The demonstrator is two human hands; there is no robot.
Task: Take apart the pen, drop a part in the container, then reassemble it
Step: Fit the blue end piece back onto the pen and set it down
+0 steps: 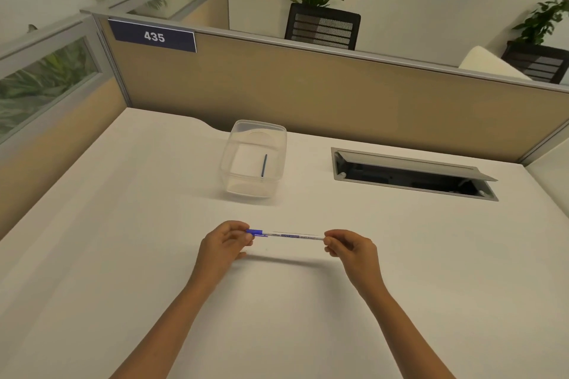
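A white pen [292,236] with a blue cap end is held level above the white desk [123,194], near the middle. My left hand [226,244] pinches the blue cap end. My right hand [349,248] pinches the opposite tip, which its fingers hide. Farther back stands a clear plastic container [237,177]. Inside it lies a thin dark blue refill [264,165], pointing away from me.
An open cable hatch [412,175] with a raised grey lid is set into the desk at the right rear. Tan cubicle partitions [308,89] close off the back and left sides, with a sign reading 435 [154,36]. Potted plants stand beyond.
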